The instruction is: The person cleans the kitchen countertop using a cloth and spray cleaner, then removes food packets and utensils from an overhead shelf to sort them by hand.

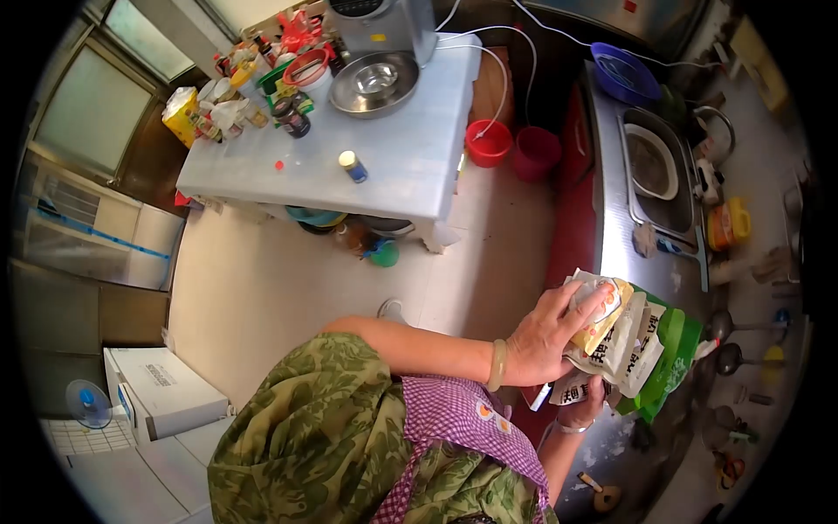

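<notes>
My left hand (pixel 548 332), with a bangle at the wrist, reaches across my body. Its fingers close over the top of a yellow-and-white seasoning packet (pixel 604 316). Lower down, my right hand (pixel 590 403) grips the bottom edge of a bunch of white packets (pixel 630 342) with dark printed characters. Behind them, on the counter side, lies a green packet (pixel 674 349), partly covered by the white ones. The packets overlap, so I cannot tell how many there are. Part of my right fingers is hidden behind them.
A metal counter (pixel 621 253) runs along the right with a sink (pixel 630 175), a blue basin (pixel 625 73) and a yellow bottle (pixel 728 224). Ladles (pixel 726 360) hang by the wall. Across the floor, a white-covered table (pixel 401 157) bears jars and a steel bowl (pixel 374 86).
</notes>
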Motion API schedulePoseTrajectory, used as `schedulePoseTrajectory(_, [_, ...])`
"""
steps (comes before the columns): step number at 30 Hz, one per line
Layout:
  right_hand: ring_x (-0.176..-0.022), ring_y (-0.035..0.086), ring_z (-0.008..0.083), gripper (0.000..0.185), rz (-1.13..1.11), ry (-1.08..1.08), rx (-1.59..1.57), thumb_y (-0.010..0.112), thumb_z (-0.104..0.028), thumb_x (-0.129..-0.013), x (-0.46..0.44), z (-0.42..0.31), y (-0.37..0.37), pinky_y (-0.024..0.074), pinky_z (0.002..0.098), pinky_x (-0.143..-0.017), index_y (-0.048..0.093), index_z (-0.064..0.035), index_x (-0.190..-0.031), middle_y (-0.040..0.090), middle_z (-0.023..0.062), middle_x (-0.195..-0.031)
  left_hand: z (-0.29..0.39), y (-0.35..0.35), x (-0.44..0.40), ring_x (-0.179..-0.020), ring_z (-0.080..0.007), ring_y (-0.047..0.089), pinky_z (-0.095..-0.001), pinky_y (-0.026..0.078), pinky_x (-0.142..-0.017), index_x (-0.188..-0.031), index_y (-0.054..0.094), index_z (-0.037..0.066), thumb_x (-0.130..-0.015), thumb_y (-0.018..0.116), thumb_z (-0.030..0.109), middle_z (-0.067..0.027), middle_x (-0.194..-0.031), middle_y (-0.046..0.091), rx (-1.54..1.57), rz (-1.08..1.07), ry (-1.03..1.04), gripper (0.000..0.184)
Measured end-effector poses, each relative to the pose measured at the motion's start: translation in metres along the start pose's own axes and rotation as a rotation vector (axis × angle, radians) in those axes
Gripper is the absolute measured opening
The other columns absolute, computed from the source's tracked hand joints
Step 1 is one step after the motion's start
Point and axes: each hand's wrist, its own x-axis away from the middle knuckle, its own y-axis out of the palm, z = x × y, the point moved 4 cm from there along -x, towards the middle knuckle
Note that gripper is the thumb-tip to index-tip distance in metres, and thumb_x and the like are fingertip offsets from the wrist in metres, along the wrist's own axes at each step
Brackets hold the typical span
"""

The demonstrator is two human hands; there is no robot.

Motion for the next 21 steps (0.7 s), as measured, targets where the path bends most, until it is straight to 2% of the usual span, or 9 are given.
schedulePoseTrajectory(4, [-0.118, 0.051, 0.0274, 0.066, -0.153, -0.012, 0.040, 0.064, -0.029, -0.083, -0.016, 0.003, 0.099, 0.0380, 0.0407, -0.103, 0.040, 0.0021, -0.135, 0.052, 0.0135, -0.130, -0.062, -0.077, 0.032, -0.118, -0.0450, 0.041, -0.0489, 0.038, -0.101, -0.146, 0.024, 0.010, -0.064, 0.080, 0.017, -0.0246, -0.135, 0.035, -0.048, 0.139, -0.083, 0.100])
schedulePoseTrajectory(8, [-0.117, 0.052, 0.0263, 0.066, -0.343, -0.008, 0.018, 0.067, -0.025, -0.080, -0.031, 0.015, 0.235, 0.0385, 0.0393, -0.103, 0.041, 0.0015, -0.135, 0.053, 0.0127, -0.129, -0.127, -0.197, 0.075, -0.122, -0.0446, 0.040, -0.0497, 0.035, -0.104, -0.145, 0.027, 0.009, -0.063, 0.082, 0.020, -0.0241, -0.137, 0.037, -0.081, 0.254, -0.212, 0.099])
schedulePoseTrajectory(10, [-0.117, 0.052, 0.0258, 0.066, -0.456, 0.001, -0.014, 0.068, -0.023, -0.079, -0.042, 0.024, 0.313, 0.0388, 0.0386, -0.102, 0.042, 0.0011, -0.135, 0.054, 0.0123, -0.128, -0.148, -0.273, 0.092, -0.124, -0.0439, 0.039, -0.0492, 0.034, -0.104, -0.144, 0.028, 0.006, -0.061, 0.083, 0.019, -0.0222, -0.136, 0.041, -0.148, 0.369, -0.193, 0.101])
schedulePoseTrajectory(13, [-0.117, 0.052, 0.0250, 0.066, -0.605, 0.009, -0.083, 0.070, -0.020, -0.078, -0.051, 0.036, 0.426, 0.0391, 0.0376, -0.102, 0.042, 0.0007, -0.134, 0.055, 0.0117, -0.127, -0.196, -0.360, 0.132, -0.120, -0.0419, 0.041, -0.0462, 0.036, -0.103, -0.142, 0.029, 0.003, -0.060, 0.081, 0.013, -0.0213, -0.134, 0.043, -0.229, 0.517, -0.291, 0.098])
schedulePoseTrajectory(14, [-0.116, 0.053, 0.0228, 0.064, -0.638, -0.042, -0.128, 0.071, -0.012, -0.075, -0.053, 0.033, 0.463, 0.0403, 0.0349, -0.100, 0.045, -0.0001, -0.133, 0.056, 0.0103, -0.125, -0.207, -0.388, 0.140, -0.119, -0.0420, 0.042, -0.0458, 0.036, -0.102, -0.142, 0.028, 0.003, -0.060, 0.080, 0.011, -0.0216, -0.134, 0.043, -0.265, 0.572, -0.288, 0.097])
schedulePoseTrajectory(15, [-0.116, 0.053, 0.0224, 0.063, -0.701, 0.005, -0.196, 0.071, -0.011, -0.075, -0.055, 0.040, 0.500, 0.0405, 0.0344, -0.100, 0.046, -0.0001, -0.132, 0.056, 0.0098, -0.124, -0.221, -0.413, 0.151, -0.119, -0.0420, 0.042, -0.0458, 0.036, -0.102, -0.142, 0.028, 0.003, -0.060, 0.080, 0.010, -0.0215, -0.133, 0.043, -0.322, 0.594, -0.294, 0.097])
schedulePoseTrajectory(16, [-0.115, 0.053, 0.0220, 0.062, -0.759, 0.056, -0.268, 0.071, -0.011, -0.076, -0.056, 0.046, 0.533, 0.0408, 0.0340, -0.100, 0.046, -0.0001, -0.132, 0.057, 0.0094, -0.124, -0.236, -0.433, 0.162, -0.118, -0.0420, 0.042, -0.0458, 0.036, -0.102, -0.142, 0.028, 0.003, -0.060, 0.079, 0.009, -0.0215, -0.133, 0.043, -0.379, 0.609, -0.299, 0.097])
schedulePoseTrajectory(18, [-0.115, 0.053, 0.0213, 0.062, -0.855, 0.032, -0.211, 0.071, -0.011, -0.077, -0.058, 0.049, 0.583, 0.0408, 0.0337, -0.100, 0.046, -0.0007, -0.132, 0.057, 0.0090, -0.124, -0.264, -0.466, 0.179, -0.118, -0.0416, 0.042, -0.0455, 0.037, -0.101, -0.142, 0.027, 0.003, -0.060, 0.079, 0.007, -0.0212, -0.131, 0.043, -0.434, 0.653, -0.324, 0.097])
schedulePoseTrajectory(21, [-0.113, 0.054, 0.0192, 0.056, -0.894, 0.028, -0.163, 0.072, -0.012, -0.079, -0.070, 0.069, 0.639, 0.0417, 0.0325, -0.098, 0.049, -0.0018, -0.130, 0.058, 0.0074, -0.121, -0.300, -0.498, 0.199, -0.117, -0.0402, 0.042, -0.0448, 0.038, -0.100, -0.142, 0.027, 0.004, -0.061, 0.078, 0.006, -0.0200, -0.127, 0.043, -0.447, 0.711, -0.389, 0.096])
